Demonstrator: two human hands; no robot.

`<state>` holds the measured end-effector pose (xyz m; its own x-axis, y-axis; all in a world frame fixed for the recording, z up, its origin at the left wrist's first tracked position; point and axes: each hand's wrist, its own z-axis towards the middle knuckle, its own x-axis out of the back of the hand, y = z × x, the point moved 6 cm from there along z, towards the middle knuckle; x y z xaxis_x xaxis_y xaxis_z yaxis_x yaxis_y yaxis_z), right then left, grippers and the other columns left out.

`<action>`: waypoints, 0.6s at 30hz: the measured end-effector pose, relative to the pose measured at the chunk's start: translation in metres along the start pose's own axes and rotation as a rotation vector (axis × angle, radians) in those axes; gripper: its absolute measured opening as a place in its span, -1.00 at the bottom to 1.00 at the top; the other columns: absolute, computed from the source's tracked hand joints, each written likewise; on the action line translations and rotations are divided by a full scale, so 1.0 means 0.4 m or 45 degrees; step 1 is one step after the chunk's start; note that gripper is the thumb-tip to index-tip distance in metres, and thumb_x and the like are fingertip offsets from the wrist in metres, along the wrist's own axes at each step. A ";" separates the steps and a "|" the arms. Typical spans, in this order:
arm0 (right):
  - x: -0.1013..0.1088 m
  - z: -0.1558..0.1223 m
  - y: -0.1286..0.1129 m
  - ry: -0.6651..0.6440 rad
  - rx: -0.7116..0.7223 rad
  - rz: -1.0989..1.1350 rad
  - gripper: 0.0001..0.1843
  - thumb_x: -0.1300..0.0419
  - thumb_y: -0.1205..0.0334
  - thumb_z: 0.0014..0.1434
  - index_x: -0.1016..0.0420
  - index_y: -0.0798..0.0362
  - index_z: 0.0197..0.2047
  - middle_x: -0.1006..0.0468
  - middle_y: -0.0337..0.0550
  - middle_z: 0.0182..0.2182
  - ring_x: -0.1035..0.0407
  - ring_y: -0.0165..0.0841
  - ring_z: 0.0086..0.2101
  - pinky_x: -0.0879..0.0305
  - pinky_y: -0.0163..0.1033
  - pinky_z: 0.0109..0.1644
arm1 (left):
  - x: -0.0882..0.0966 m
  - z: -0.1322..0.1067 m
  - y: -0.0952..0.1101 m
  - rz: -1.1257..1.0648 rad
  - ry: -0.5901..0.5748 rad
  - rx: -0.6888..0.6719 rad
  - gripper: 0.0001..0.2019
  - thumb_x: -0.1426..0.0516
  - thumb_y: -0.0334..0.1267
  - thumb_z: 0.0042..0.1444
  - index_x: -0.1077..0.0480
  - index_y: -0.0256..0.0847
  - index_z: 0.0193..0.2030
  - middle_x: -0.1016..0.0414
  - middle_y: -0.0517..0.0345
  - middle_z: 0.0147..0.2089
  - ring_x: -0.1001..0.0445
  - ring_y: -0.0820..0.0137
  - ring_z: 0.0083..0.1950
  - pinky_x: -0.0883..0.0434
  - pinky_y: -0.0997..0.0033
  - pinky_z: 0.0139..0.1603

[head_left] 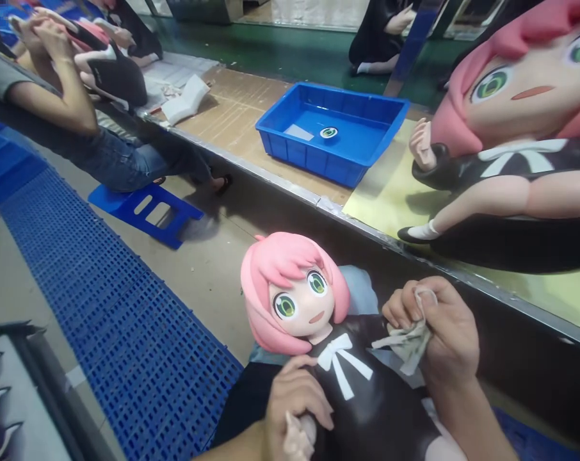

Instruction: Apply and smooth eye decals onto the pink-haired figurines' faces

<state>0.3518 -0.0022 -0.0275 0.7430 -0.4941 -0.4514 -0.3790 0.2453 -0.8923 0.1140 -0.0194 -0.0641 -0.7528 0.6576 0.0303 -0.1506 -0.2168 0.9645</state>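
A pink-haired doll figure (299, 301) in a black dress with a white bow lies across my lap, face up. My left hand (294, 400) is closed around the doll's pale arm at its left side. My right hand (438, 330) is closed on a crumpled grey-white cloth (408, 339), held against the doll's shoulder on the right.
A larger doll of the same kind (511, 121) lies on the wooden workbench (232, 121) at the right. A blue plastic tray (333, 128) sits on the bench. Another person (54, 96) sits at the left on a blue stool (146, 211). Blue grid matting (102, 307) covers the floor.
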 end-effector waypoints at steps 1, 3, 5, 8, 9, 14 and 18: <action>-0.001 -0.023 -0.007 0.071 0.034 -0.007 -0.89 -0.22 0.23 0.30 -0.39 -0.01 -0.28 -0.22 -0.36 -0.58 -0.16 -0.46 -0.59 -0.15 -0.31 -0.51 | 0.021 0.020 0.004 -0.047 0.027 0.011 -0.42 0.07 0.32 0.27 -0.44 -0.14 -0.37 -0.52 0.10 -0.54 -0.50 0.32 -0.49 -0.38 0.10 0.05; -0.005 -0.080 -0.021 0.208 0.131 -0.028 -0.91 -0.19 0.26 0.33 -0.38 0.00 -0.25 -0.24 -0.35 -0.56 -0.17 -0.46 -0.54 -0.21 -0.30 -0.44 | 0.067 0.060 0.017 -0.144 -0.047 0.039 -0.46 -0.09 0.33 0.14 -0.43 -0.16 -0.43 -0.50 0.10 -0.57 -0.47 0.34 -0.52 -0.38 0.20 -0.14; -0.012 -0.145 -0.035 0.322 0.243 -0.068 -0.94 -0.16 0.30 0.35 -0.39 0.02 -0.22 -0.27 -0.33 -0.54 -0.20 -0.45 -0.49 -0.26 -0.27 -0.38 | 0.114 0.095 0.021 -0.200 -0.147 0.073 -0.48 -0.07 0.26 0.20 -0.43 -0.18 -0.45 -0.49 0.08 -0.57 -0.48 0.33 -0.52 -0.37 0.20 -0.17; -0.035 -0.238 -0.050 0.378 0.366 -0.176 -0.93 -0.13 0.34 0.37 -0.39 0.03 -0.19 -0.31 -0.31 -0.52 -0.25 -0.43 -0.47 -0.28 -0.24 -0.35 | 0.159 0.132 0.007 -0.260 -0.240 0.072 -0.48 -0.05 0.25 0.18 -0.47 -0.19 -0.42 -0.51 0.06 -0.56 -0.49 0.28 -0.52 -0.38 0.13 -0.13; -0.044 -0.266 -0.054 0.373 0.394 -0.216 -0.93 -0.11 0.34 0.38 -0.39 0.02 -0.18 -0.31 -0.31 -0.52 -0.25 -0.42 -0.47 -0.28 -0.22 -0.35 | 0.166 0.139 -0.002 -0.273 -0.255 0.065 -0.48 -0.05 0.25 0.16 -0.49 -0.19 -0.40 -0.52 0.05 -0.55 -0.50 0.26 -0.50 -0.38 0.10 -0.10; -0.060 -0.364 -0.075 0.378 0.466 -0.364 -0.93 -0.10 0.30 0.40 -0.39 0.03 -0.17 -0.28 -0.33 -0.55 -0.21 -0.43 -0.52 -0.24 -0.18 -0.35 | 0.164 0.118 -0.025 -0.254 -0.225 0.023 -0.47 -0.02 0.23 0.18 -0.54 -0.20 -0.29 -0.56 0.02 -0.47 -0.55 0.16 -0.42 -0.37 0.05 -0.06; -0.009 -0.367 -0.078 0.338 0.488 -0.390 -0.92 -0.11 0.37 0.38 -0.40 0.04 -0.12 -0.35 -0.30 -0.52 -0.27 -0.42 -0.51 -0.25 -0.23 -0.43 | 0.116 0.047 -0.007 -0.188 -0.147 -0.007 -0.52 -0.01 0.19 0.24 -0.53 -0.18 -0.18 -0.58 0.03 -0.37 -0.56 0.15 -0.33 -0.36 0.04 -0.03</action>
<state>0.2802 -0.1305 0.0027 0.6044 -0.7716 -0.1983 0.0973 0.3186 -0.9429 0.0917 0.0252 -0.0605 -0.6439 0.7607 -0.0817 -0.2581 -0.1154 0.9592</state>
